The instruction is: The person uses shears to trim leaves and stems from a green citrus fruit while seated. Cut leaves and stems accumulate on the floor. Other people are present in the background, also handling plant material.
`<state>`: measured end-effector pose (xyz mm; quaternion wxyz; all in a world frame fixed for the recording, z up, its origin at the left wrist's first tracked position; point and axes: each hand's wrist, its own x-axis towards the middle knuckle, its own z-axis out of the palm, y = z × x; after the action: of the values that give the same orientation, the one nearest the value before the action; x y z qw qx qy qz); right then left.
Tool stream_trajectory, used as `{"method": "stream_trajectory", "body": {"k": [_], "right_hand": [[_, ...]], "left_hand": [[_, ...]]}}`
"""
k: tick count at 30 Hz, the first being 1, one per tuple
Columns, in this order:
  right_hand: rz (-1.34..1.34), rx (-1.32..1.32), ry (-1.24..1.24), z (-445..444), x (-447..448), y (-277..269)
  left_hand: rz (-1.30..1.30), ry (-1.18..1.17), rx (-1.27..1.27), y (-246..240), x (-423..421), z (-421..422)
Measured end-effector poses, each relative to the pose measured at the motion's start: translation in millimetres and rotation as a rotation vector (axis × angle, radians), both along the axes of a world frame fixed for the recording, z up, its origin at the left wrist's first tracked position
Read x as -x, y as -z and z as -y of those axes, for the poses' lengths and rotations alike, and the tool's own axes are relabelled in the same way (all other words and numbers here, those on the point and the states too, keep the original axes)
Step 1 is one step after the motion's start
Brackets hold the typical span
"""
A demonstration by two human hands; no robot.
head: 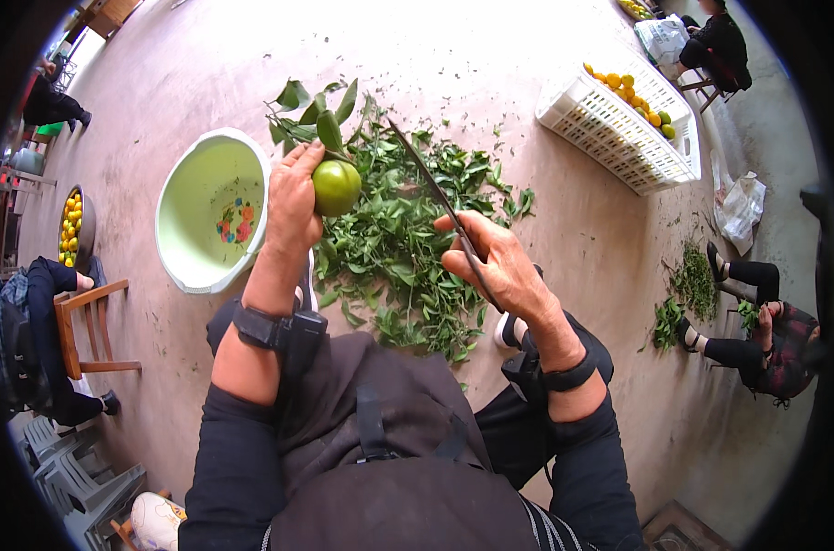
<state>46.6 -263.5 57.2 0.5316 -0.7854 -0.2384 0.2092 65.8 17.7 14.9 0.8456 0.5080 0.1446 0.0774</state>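
Note:
My left hand (294, 189) holds a green citrus fruit (336, 188) with its leafy twig (313, 117) standing up beyond the fingers. In my right hand (503, 258) is a long, narrow dark metal tool (423, 169), perhaps a knife or one side of long scissors; its tip points up and left, apart from the fruit. Beneath and between both hands lies a heap of cut green leaves and twigs (403, 241) on the floor. A pale green plastic basin (196, 200) with a flower print stands left of my left hand, with leaf bits in its bottom.
A white plastic crate (616, 131) with orange and green citrus stands at upper right. At left are a bowl of citrus (86, 227) and a wooden stool (93, 330) with a seated person. Another person (775, 344) sits at right beside leaf piles (695, 282). Others sit farther off.

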Motion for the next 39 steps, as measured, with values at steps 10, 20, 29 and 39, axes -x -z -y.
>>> {"method": "stream_trajectory", "body": {"k": [10, 20, 29, 39], "right_hand": [[0.486, 0.318, 0.185, 5, 5, 17], [-0.090, 0.351, 0.173, -21, 17, 13], [-0.204, 0.008, 0.151, -16, 9, 16], [-0.470, -0.083, 0.170, -14, 8, 16]], "left_hand": [[0.068, -0.123, -0.560, 3, 9, 12], [0.223, -0.302, -0.759, 1, 4, 30], [0.320, -0.299, -0.885, 0, 6, 35], [0.377, -0.241, -0.888, 4, 6, 36]]}}
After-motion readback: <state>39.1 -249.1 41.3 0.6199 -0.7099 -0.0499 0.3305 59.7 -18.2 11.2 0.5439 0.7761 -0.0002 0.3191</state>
